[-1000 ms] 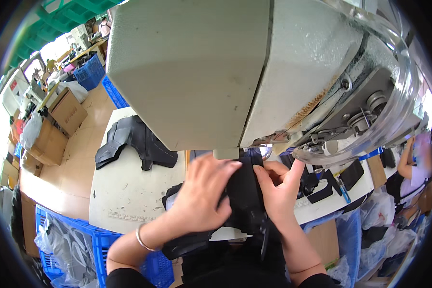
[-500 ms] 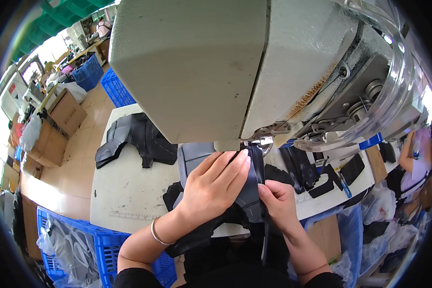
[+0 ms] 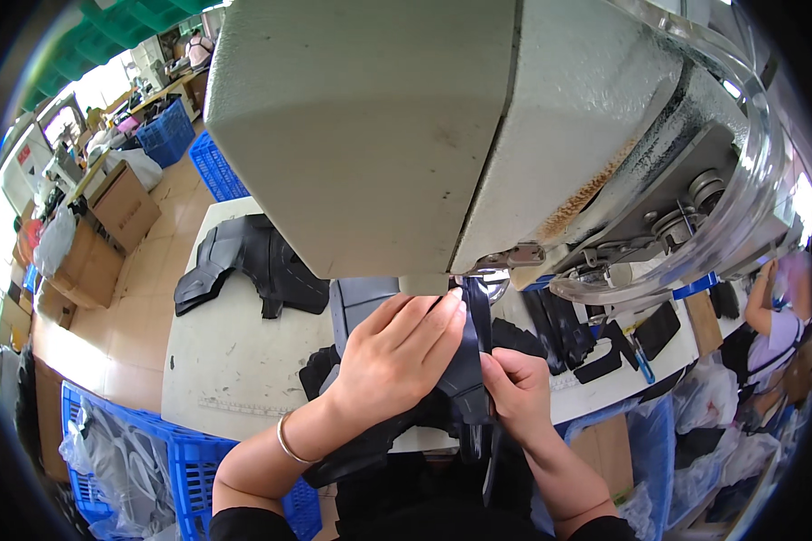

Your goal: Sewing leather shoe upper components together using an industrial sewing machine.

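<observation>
A large pale sewing machine head (image 3: 361,135) fills the upper middle. Under its needle area lies a dark grey-black cut piece (image 3: 465,383), soft-looking like leather or fabric. My left hand (image 3: 401,356) lies on the piece with fingers stretched out and close together, fingertips just before the needle area. My right hand (image 3: 519,388) pinches the right edge of the piece, where a narrow black strip (image 3: 481,325) runs up toward the needle. The needle and presser foot are mostly hidden by the machine head and my fingers.
Stacked black pieces (image 3: 248,266) lie on the white table (image 3: 235,370) at left. More dark pieces (image 3: 559,329) and a blue-handled tool (image 3: 642,361) sit at right. Blue crates (image 3: 198,469) flank the table. A person (image 3: 771,329) is at far right.
My right hand has shifted slightly, still pinching the edge. My left hand stays flat on the piece in nearly the same place. The whole view has shifted a little.
</observation>
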Demonstrator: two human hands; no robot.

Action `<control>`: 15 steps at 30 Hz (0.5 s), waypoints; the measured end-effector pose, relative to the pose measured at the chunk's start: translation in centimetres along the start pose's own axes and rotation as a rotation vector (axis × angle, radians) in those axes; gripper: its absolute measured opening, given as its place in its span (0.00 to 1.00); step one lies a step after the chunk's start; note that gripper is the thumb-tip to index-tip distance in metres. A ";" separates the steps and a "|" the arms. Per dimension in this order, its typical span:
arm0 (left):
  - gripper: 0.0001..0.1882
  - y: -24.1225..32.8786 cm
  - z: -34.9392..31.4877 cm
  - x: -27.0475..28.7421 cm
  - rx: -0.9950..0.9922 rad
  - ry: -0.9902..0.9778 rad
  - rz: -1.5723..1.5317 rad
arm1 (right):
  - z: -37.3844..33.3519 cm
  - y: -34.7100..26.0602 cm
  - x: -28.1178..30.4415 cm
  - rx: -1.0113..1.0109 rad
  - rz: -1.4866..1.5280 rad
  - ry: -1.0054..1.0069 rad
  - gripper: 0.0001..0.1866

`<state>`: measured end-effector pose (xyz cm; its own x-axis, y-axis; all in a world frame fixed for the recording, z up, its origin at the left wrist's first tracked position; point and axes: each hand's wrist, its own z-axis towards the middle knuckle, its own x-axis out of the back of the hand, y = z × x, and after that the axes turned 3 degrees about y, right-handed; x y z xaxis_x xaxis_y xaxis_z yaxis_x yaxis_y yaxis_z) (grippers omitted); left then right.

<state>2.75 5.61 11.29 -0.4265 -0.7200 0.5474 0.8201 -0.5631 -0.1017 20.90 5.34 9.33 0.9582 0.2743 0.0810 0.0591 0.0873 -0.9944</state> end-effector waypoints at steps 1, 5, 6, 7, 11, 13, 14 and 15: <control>0.18 -0.1 0.1 0.0 0.002 0.003 0.000 | 0.1 0.1 0.0 0.016 -0.005 0.004 0.20; 0.18 -0.4 0.3 -0.2 0.005 0.018 0.007 | 0.7 -0.1 -0.1 0.079 -0.013 0.007 0.20; 0.18 -0.4 0.2 -0.4 -0.001 0.027 0.018 | 0.6 -0.4 -0.1 0.063 -0.015 0.006 0.20; 0.18 -0.6 0.1 -0.5 -0.002 0.027 0.019 | 0.6 -0.6 -0.2 0.047 -0.017 0.004 0.20; 0.16 -0.7 0.1 -0.5 0.012 0.038 0.029 | 1.1 -0.8 -0.1 0.070 -0.048 0.008 0.21; 0.14 -0.6 0.3 -0.5 0.024 0.005 0.033 | 1.3 -0.8 0.1 0.087 -0.091 -0.013 0.20; 0.14 -0.6 0.3 -0.6 0.027 0.008 0.036 | 1.4 -0.7 0.3 0.084 -0.088 -0.011 0.20; 0.15 -0.7 0.2 -0.6 0.030 0.013 0.040 | 1.5 -0.5 0.5 0.053 -0.051 -0.034 0.19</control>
<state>2.54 6.54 11.20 -0.3982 -0.7467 0.5328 0.8475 -0.5217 -0.0979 20.90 6.90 9.98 0.9443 0.3001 0.1348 0.0919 0.1528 -0.9840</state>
